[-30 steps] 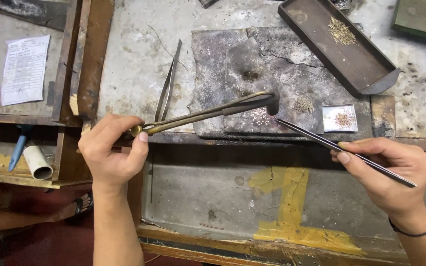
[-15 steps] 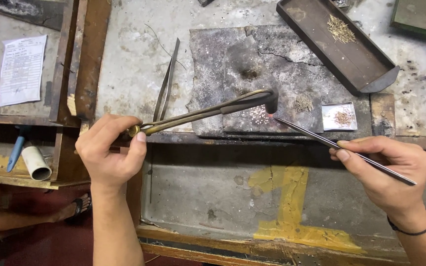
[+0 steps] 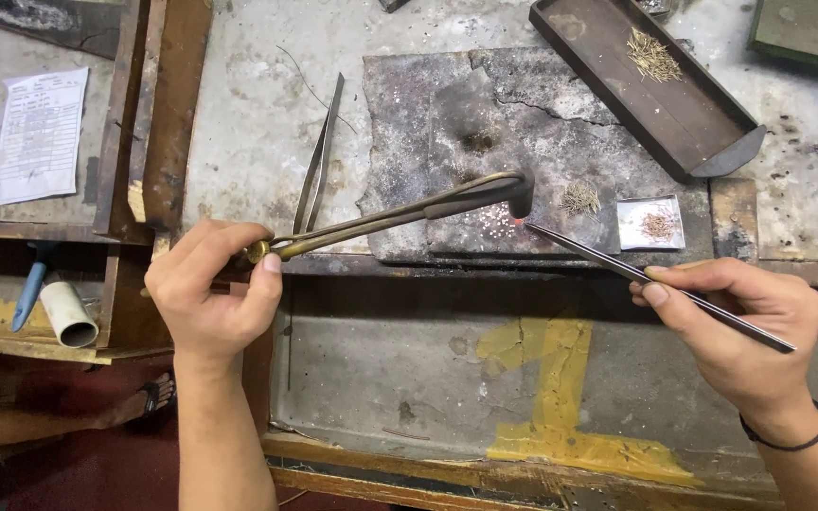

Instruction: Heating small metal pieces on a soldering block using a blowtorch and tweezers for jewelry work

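My left hand (image 3: 208,289) grips the near end of a long brass blowpipe torch (image 3: 400,214), whose bent dark nozzle points down at a scorched grey soldering slab (image 3: 447,123). A small orange glow (image 3: 520,221) shows on the slab just under the nozzle, next to tiny bright pieces. My right hand (image 3: 736,322) pinches long steel tweezers (image 3: 655,279), and their tip reaches the glowing spot from the right. A small heap of fine golden wire bits (image 3: 579,197) lies on the slab beside the nozzle.
A second pair of tweezers (image 3: 319,156) lies left of the slab. A dark metal tray (image 3: 702,114) with wire bits stands at the back right, a small white dish (image 3: 650,223) of bits beside the slab. A paper sheet (image 3: 42,132), a white roll (image 3: 66,312), a sandalled foot (image 3: 149,397) below left.
Torch nozzle and tweezer tip stay at the same spot on the slab; both hands hold nearly still. The orange glow under the nozzle is now plainly visible.
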